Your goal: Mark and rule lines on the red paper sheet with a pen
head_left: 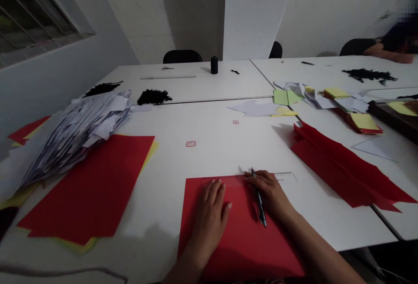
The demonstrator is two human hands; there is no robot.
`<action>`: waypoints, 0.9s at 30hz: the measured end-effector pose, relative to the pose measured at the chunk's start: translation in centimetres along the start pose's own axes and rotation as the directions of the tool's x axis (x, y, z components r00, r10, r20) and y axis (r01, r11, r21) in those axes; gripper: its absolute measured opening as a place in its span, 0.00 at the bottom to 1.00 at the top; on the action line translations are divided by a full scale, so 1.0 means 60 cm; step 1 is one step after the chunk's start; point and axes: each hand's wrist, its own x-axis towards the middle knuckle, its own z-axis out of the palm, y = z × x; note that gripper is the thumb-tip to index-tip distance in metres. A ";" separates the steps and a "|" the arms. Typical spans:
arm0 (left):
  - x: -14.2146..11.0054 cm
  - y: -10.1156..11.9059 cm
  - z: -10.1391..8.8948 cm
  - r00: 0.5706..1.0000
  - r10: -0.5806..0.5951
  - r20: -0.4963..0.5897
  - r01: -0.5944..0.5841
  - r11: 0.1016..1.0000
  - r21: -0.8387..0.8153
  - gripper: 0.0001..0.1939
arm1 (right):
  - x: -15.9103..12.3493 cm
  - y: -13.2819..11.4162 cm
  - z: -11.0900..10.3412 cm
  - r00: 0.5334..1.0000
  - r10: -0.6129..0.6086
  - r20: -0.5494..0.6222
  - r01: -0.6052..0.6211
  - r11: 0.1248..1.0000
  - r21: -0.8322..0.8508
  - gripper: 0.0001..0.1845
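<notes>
A red sheet of paper (241, 249) lies on the white table in front of me. Across its far edge runs a clear ruler (286, 177), whose right end sticks out past the paper. My left hand (210, 214) rests flat with fingers stretched, the fingertips on the ruler. In my right hand (271, 194) is a dark pen (261, 210), its lower end pointing back toward me. The right fingers are bent over the ruler and the sheet's far right edge.
Red sheets (94, 188) lie left beside a heap of white papers (88, 123). Folded red paper (346, 166) stands on the right. Farther back are black cord bundles (153, 96), a black thread spool (214, 65) and sticky notes (364, 121). Another person's arm (388, 54) rests far right.
</notes>
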 end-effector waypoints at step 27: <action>-0.001 0.000 -0.002 1.000 -0.014 0.013 0.014 1.000 -0.025 0.22 | 0.001 0.000 -0.001 1.000 0.007 -0.003 -0.007 1.000 -0.004 0.16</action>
